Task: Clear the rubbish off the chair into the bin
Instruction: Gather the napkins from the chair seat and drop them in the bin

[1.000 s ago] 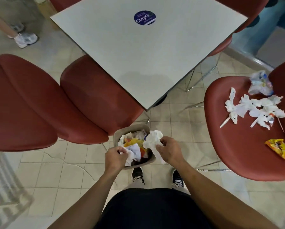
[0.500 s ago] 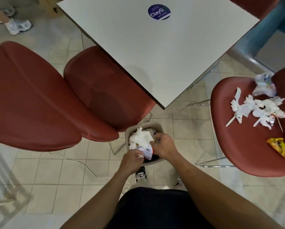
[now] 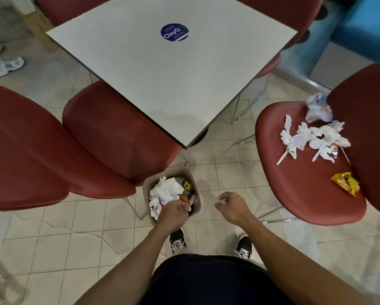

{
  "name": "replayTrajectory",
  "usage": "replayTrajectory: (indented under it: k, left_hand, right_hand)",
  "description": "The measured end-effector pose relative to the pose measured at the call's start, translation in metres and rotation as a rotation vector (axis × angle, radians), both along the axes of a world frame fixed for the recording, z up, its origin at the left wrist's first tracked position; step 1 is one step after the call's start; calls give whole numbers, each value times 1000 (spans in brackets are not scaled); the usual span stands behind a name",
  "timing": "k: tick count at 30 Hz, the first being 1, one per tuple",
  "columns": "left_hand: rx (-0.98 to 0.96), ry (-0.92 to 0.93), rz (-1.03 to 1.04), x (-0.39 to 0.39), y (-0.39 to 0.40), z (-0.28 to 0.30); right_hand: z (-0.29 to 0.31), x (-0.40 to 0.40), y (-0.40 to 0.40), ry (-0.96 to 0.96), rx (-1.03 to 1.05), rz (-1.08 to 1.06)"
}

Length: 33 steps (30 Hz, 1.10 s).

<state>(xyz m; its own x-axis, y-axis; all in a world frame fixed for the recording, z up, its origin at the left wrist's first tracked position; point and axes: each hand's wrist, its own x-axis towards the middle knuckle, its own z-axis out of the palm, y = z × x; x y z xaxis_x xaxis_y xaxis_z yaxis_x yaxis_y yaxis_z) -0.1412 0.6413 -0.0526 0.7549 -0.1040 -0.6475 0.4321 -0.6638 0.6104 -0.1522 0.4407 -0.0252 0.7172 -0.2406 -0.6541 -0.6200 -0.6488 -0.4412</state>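
Rubbish point(image 3: 314, 137) lies scattered on the red chair point(image 3: 303, 186). Left hand point(image 3: 173, 213) grips the bin point(image 3: 148, 187) rim, closed on it. Right hand point(image 3: 233, 205) hangs empty, fingers loosely curled, beside the bin.

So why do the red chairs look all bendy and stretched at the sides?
Head view: the wide-angle lens bows the edges, so the red moulded chair with rubbish and the red chairs on the left look curved and stretched; the white square table shows soft glare, and the floor tiles blur toward the corners.
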Motion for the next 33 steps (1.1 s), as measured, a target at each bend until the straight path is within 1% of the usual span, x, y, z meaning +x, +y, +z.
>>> replayTrajectory:
  k: [2, 8, 12, 18, 23, 27, 30, 33]
  left_hand:
    - [2, -31, -54, 0, -26, 5]
    - [21, -106, -106, -6, -111, 17]
    - [-11, -101, -145, -13, -181, 24]
    - [-3, -92, -215, -17, -258, 30]
    - [-24, -105, -300, 4, -303, 38]
    - [-32, -122, -380, 38, -334, 36]
    - [-11, -155, -428, 63, -354, 35]
    - [-4, -178, -440, 84, -378, 34]
  right_hand:
    - [2, -11, -27, -4, 22, -11]
    - [14, -35, -112, -37, 51, -68]
    - [27, -47, -184, -60, 54, -98]
    - [40, -51, -254, -88, 58, -177]
    - [45, -51, -293, -71, 67, -263]
    - [42, -40, -322, -94, 50, -362]
    - [36, -30, -342, -118, 71, -396]
    - [28, -15, -363, -92, 77, -379]
